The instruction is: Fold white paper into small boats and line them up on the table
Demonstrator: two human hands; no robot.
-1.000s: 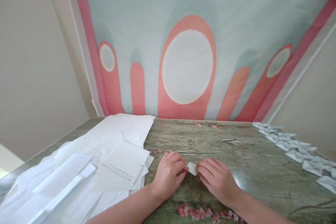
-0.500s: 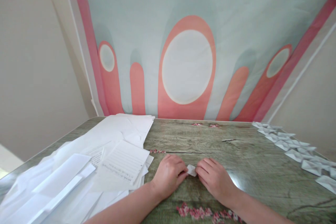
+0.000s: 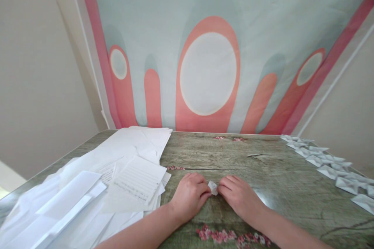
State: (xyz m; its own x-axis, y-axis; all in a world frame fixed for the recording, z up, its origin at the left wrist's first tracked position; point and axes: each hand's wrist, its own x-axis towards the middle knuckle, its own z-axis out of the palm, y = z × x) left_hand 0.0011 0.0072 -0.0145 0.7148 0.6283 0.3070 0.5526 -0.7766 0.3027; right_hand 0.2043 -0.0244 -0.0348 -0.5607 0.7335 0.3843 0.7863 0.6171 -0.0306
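Observation:
A small folded piece of white paper (image 3: 213,188) is held between my two hands, low over the middle of the table. My left hand (image 3: 189,192) pinches its left side with thumb and fingers together. On the opposite side, the closed fingers of my right hand (image 3: 239,196) grip the paper's right edge; that thumb is mostly hidden. Only the middle of the folded paper shows between the fingertips.
Loose white sheets (image 3: 140,181), some lined and written on, pile up over the left of the wood-patterned table (image 3: 204,151). Several folded paper boats (image 3: 347,184) line the right edge. Behind the table hangs a teal and coral printed cloth (image 3: 209,122).
The folded paper has tilted slightly between my fingers, and its visible outline looks more pointed. My hands have shifted only a little and keep their hold.

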